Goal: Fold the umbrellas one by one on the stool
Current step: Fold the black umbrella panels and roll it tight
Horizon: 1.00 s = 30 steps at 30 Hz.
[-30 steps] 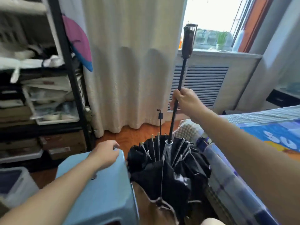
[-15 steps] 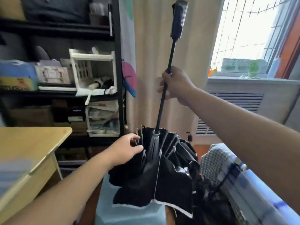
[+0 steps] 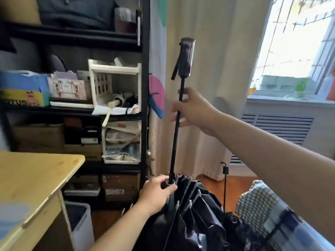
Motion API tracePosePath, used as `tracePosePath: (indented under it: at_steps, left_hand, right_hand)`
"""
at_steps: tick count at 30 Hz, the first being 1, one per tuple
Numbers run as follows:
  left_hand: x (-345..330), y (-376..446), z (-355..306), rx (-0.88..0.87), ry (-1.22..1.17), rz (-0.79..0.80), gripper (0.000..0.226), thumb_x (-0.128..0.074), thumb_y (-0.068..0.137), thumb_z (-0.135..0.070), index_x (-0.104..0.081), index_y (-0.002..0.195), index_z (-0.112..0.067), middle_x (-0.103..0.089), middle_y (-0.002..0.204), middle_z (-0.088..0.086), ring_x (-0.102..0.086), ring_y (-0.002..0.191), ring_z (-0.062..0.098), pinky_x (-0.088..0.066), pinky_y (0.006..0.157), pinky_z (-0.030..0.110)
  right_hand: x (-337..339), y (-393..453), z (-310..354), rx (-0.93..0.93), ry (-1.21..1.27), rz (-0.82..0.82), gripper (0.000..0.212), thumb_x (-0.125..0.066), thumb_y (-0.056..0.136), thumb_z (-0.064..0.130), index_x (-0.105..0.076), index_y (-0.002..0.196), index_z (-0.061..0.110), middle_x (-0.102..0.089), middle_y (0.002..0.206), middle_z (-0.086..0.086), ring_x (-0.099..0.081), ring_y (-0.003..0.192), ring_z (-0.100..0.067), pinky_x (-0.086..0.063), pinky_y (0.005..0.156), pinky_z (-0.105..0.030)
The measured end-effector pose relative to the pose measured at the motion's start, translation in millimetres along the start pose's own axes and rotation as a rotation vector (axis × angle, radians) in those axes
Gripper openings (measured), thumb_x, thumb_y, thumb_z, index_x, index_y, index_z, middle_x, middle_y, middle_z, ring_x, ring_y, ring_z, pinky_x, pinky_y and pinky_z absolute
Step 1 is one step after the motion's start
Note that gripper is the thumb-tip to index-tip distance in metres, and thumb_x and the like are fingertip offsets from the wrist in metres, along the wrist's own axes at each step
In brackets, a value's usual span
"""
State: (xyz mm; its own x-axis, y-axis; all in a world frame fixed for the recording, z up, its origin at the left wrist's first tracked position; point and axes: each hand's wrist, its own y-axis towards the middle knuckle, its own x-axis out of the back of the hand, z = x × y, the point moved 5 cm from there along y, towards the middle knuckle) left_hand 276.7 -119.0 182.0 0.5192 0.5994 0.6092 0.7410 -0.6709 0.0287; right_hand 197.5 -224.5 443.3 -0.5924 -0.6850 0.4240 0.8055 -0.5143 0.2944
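A black umbrella stands upside down in front of me, its dark handle [image 3: 186, 57] at the top of a long thin shaft [image 3: 175, 142]. The black canopy [image 3: 199, 214] hangs bunched at the bottom. My left hand [image 3: 157, 192] grips the runner and rib ends where the shaft meets the canopy. My right hand [image 3: 192, 109] is high on the shaft with its fingers spread loosely behind it, touching but not clamping it. A second black umbrella [image 3: 224, 178] stands just right of the first, thin shaft upright. The stool is out of view.
A wooden table [image 3: 36, 178] is at the lower left, with a white bin [image 3: 81, 223] beside it. A black shelf rack [image 3: 145, 105] full of boxes stands behind. A cream curtain [image 3: 208, 51], a window and a bed with a checked blanket [image 3: 262, 205] are to the right.
My left hand has moved from the stool onto the umbrella's runner and closed round it. My right hand slid up the shaft and loosened its grip. The view has turned left and up.
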Motion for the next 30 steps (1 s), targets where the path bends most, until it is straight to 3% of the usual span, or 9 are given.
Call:
tracePosePath:
  at_steps: [4,7,10,12,14,19,21,25,30]
  left_hand:
    - [2,3,-5,-0.033,-0.013,0.037,0.035,-0.078,0.087,-0.043,-0.07,0.118,-0.03,-0.065,0.111,-0.011,-0.06,0.11,0.016,-0.043,0.091,0.026]
    - [-2,5,-5,-0.084,-0.018,0.054,0.016,-0.079,0.089,-0.032,-0.067,0.098,-0.037,-0.07,0.103,-0.014,-0.06,0.099,0.011,-0.045,0.085,0.025]
    - [-3,0,-10,-0.097,-0.018,0.095,0.014,-0.079,0.089,-0.029,-0.067,0.089,-0.036,-0.071,0.091,-0.015,-0.062,0.092,0.005,-0.049,0.086,0.023]
    - [-3,0,-6,-0.112,-0.014,0.118,0.014,-0.08,0.085,-0.029,-0.067,0.09,-0.031,-0.072,0.09,-0.012,-0.065,0.092,0.008,-0.049,0.092,0.028]
    - [-3,-5,-4,-0.116,0.003,0.145,0.024,-0.082,0.083,-0.026,-0.061,0.093,-0.034,-0.071,0.092,-0.01,-0.065,0.094,0.008,-0.046,0.087,0.021]
    - [-7,-10,-1,-0.132,-0.062,0.176,0.028,-0.081,0.086,-0.023,-0.063,0.103,-0.037,-0.07,0.102,-0.021,-0.063,0.099,-0.011,-0.043,0.086,0.008]
    - [-11,-8,6,-0.116,-0.089,0.212,0.029,-0.08,0.088,-0.029,-0.068,0.115,-0.031,-0.072,0.11,-0.019,-0.062,0.102,-0.013,-0.047,0.097,0.017]
    - [-15,-11,7,-0.148,-0.092,0.247,0.037,-0.074,0.094,-0.026,-0.062,0.129,-0.024,-0.066,0.123,-0.016,-0.051,0.101,-0.025,-0.036,0.084,-0.003]
    - [-15,-6,17,-0.168,-0.164,0.243,0.036,-0.075,0.094,-0.03,-0.066,0.127,-0.023,-0.067,0.124,-0.019,-0.057,0.115,-0.012,-0.041,0.103,0.014]
  right_hand:
    - [55,15,40,0.166,0.058,-0.148,0.098,-0.073,0.093,0.024,-0.004,0.163,0.033,-0.05,0.136,0.002,-0.066,0.111,-0.021,-0.06,0.094,-0.047]
    - [84,24,81,0.333,-0.093,-0.213,0.083,-0.068,0.091,0.04,-0.023,0.161,0.036,-0.038,0.152,0.003,-0.05,0.134,-0.021,-0.048,0.11,-0.05]
    - [87,29,108,0.331,-0.257,-0.128,0.049,-0.055,0.097,0.045,-0.063,0.131,0.011,-0.063,0.111,-0.001,-0.058,0.104,-0.016,-0.049,0.101,-0.041]
    - [82,29,116,0.361,-0.366,-0.101,0.054,-0.05,0.097,0.043,-0.061,0.116,-0.007,-0.06,0.094,-0.022,-0.05,0.084,-0.016,-0.044,0.082,-0.034]
    - [76,24,118,0.443,-0.493,-0.155,0.042,-0.048,0.101,0.034,-0.064,0.11,-0.004,-0.063,0.095,-0.023,-0.05,0.081,-0.019,-0.04,0.071,-0.031]
    - [76,8,113,0.563,-0.462,-0.35,0.025,-0.048,0.098,0.027,-0.071,0.094,0.017,-0.071,0.083,0.001,-0.062,0.082,-0.019,-0.048,0.078,-0.026]
    - [70,4,103,0.542,-0.417,-0.322,0.025,-0.048,0.097,0.024,-0.071,0.094,0.015,-0.073,0.076,0.002,-0.068,0.079,-0.017,-0.05,0.077,-0.022]
    - [37,-12,61,0.51,-0.364,-0.21,0.023,-0.045,0.099,0.017,-0.066,0.094,0.012,-0.069,0.054,0.0,-0.069,0.058,-0.013,-0.056,0.077,-0.026]
    - [0,-26,-10,0.515,-0.354,-0.221,0.019,-0.053,0.098,0.024,-0.07,0.102,0.017,-0.068,0.078,0.007,-0.065,0.069,-0.01,-0.055,0.079,-0.036]
